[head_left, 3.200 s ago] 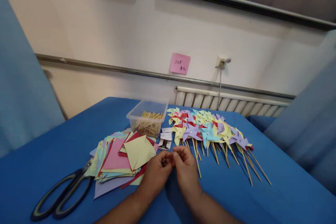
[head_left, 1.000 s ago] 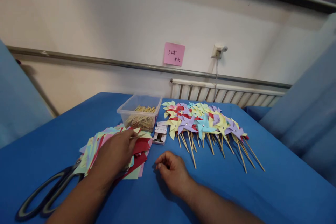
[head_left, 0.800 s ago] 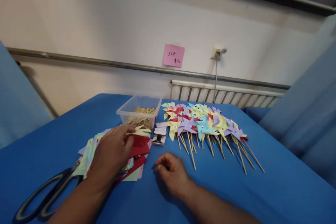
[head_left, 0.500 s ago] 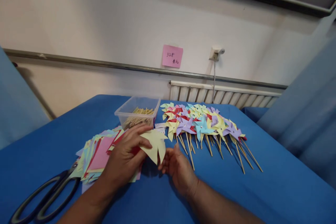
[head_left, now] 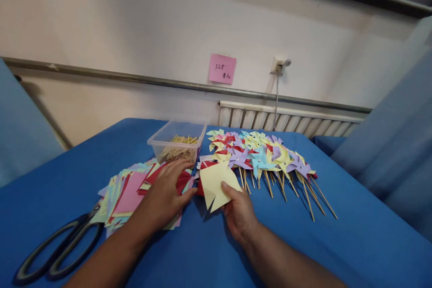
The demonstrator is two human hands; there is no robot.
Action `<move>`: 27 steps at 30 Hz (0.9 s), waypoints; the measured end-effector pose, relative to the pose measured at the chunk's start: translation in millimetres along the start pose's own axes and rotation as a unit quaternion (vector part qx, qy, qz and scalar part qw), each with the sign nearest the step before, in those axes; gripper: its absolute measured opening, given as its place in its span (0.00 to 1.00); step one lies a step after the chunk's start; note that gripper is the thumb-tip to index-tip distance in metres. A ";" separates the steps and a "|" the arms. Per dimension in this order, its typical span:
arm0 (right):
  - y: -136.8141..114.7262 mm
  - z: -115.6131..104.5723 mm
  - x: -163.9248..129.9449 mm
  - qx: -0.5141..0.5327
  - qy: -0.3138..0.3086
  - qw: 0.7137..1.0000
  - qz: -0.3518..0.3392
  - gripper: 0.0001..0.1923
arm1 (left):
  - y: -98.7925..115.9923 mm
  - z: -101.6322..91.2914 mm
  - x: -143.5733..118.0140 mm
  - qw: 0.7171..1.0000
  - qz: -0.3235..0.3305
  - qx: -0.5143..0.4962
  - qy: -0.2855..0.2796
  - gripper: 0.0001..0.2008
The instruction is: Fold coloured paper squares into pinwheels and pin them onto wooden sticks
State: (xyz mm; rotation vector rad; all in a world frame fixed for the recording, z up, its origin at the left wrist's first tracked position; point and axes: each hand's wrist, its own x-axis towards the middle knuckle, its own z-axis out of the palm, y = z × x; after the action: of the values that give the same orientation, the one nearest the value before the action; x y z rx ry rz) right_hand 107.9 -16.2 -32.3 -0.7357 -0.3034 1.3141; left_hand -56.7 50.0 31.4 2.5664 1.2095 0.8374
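Right hand (head_left: 240, 213): thumb on top and fingers beneath, closed on the near edge of a pale yellow square paper sheet with cut slits (head_left: 216, 183). Sheet is lifted clear of the blue cloth-covered surface (head_left: 337, 252), tilted toward the camera, sitting between the paper stack and the pinwheel row. A red paper piece (head_left: 201, 175) shows just behind its left edge.

Left hand (head_left: 165, 198): palm down, fingers spread flat, pressing on the fanned stack of coloured paper squares (head_left: 130, 193) (pink, red, yellow, light blue, lilac). Nothing gripped; hand is open.

Large black-handled scissors (head_left: 54, 252) lie at the near left, blades tucked under the stack's edge.

Clear plastic box of short wooden sticks (head_left: 177, 144) stands just beyond the stack. To its right, a row of finished paper pinwheels on wooden sticks (head_left: 266, 157), sticks pointing toward the camera.

On the wall: pink sticky note with handwriting (head_left: 222, 68), white socket with cable (head_left: 278, 66).
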 end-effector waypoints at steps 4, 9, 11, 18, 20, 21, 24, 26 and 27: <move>-6.2 -2.0 4.3 0.057 0.023 0.998 0.013 0.18 | -1.1 -4.0 -0.7 0.998 0.005 0.008 -0.056 0.17; -9.7 0.2 3.7 0.093 -0.004 0.994 0.050 0.16 | 14.6 12.6 -9.4 0.994 0.054 -0.009 -0.091 0.14; -10.1 0.3 4.1 0.104 -0.019 0.992 0.070 0.16 | 21.9 22.9 -11.6 0.994 0.062 -0.003 -0.092 0.17; -8.8 0.7 3.9 0.094 -0.084 0.980 0.151 0.16 | 37.4 40.5 -12.1 0.993 0.071 0.028 -0.085 0.21; -9.6 2.0 1.3 0.089 -0.096 0.977 0.171 0.16 | 35.4 36.8 -11.0 0.994 0.055 0.037 -0.092 0.14; -10.3 2.6 0.1 0.091 -0.097 0.976 0.176 0.16 | 32.8 33.6 -10.2 0.995 0.033 0.036 -0.088 0.11; -13.2 3.4 -1.6 0.101 -0.084 0.977 0.171 0.14 | 20.5 20.4 -7.1 0.995 -0.094 -0.010 -0.028 0.07; -14.6 3.4 -1.1 0.104 -0.079 0.977 0.167 0.15 | 12.6 11.2 -4.8 0.985 -0.154 -0.079 0.017 0.07; -15.0 3.4 -0.7 0.104 -0.077 0.978 0.166 0.15 | 10.0 7.7 -3.9 0.982 -0.166 -0.090 0.031 0.08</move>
State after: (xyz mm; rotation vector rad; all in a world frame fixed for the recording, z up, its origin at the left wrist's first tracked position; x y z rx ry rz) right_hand 117.2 -16.9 -20.0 -0.5210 -0.1653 1.6968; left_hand -47.8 41.1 27.4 2.1318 1.4524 0.9069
